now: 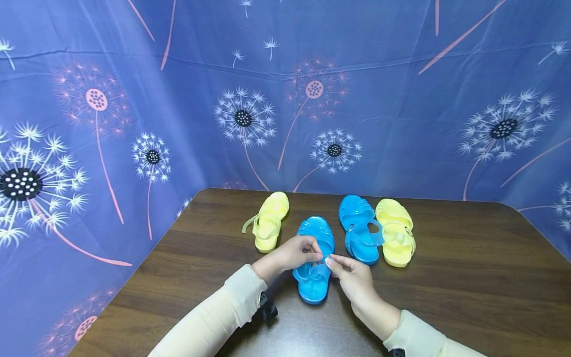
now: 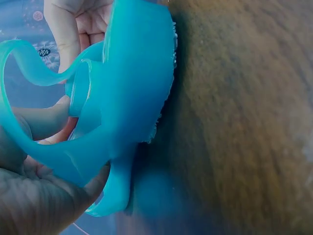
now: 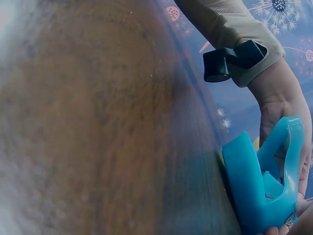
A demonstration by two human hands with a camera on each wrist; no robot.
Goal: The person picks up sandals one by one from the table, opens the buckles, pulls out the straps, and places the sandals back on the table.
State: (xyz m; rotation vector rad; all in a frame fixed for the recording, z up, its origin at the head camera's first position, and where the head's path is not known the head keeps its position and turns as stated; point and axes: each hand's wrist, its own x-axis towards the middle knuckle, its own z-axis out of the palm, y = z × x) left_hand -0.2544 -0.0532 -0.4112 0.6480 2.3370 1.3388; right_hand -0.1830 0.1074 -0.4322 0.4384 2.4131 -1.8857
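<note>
A blue jelly sandal (image 1: pixel 313 290) stands on the table in front of me, toe pointing away. Its ankle strap (image 2: pixel 29 139) forms a loop at the heel end. With curled fingers, my left hand (image 1: pixel 298 255) reaches over the sandal from the left and holds the strap near its fastening. From the right, my right hand (image 1: pixel 357 282) pinches the fastening side of the strap between thumb and forefinger. A small metal buckle (image 3: pixel 292 219) shows by the fingertips in the right wrist view. The fingers partly hide the strap's end.
Right of the held sandal stands a second blue sandal (image 1: pixel 363 245), with a yellow sandal (image 1: pixel 397 248) beside it. Another yellow sandal (image 1: pixel 269 225), its strap hanging loose, is at the back left. The wooden table (image 1: pixel 468 277) ends at a patterned blue cloth (image 1: pixel 392 109).
</note>
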